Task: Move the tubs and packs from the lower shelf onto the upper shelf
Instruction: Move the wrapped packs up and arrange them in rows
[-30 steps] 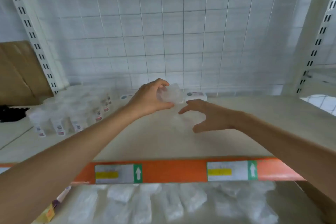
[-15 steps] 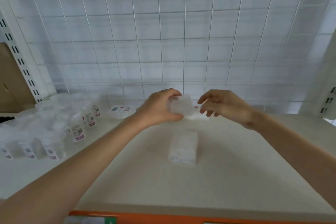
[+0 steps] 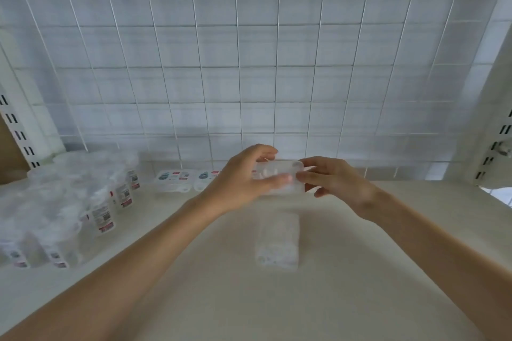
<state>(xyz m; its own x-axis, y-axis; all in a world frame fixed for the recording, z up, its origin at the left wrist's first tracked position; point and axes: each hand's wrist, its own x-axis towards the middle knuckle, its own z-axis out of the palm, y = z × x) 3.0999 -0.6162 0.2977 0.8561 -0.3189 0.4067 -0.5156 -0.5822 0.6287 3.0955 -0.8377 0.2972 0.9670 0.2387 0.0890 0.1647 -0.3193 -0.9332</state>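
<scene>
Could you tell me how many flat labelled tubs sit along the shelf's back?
2: left tub and right tub, side by side, left of the left hand; others may hide behind it.

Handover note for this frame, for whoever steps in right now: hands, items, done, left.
Left hand: grips the clear tub from its left side, above the upper shelf.
Right hand: pinches the tub's right end.
Done: a white pack lies on the shelf near the hands; labelled tubs stand by the back wall.
Left: set this tub down; the lower shelf is out of view, so the rest is unknown.
</scene>
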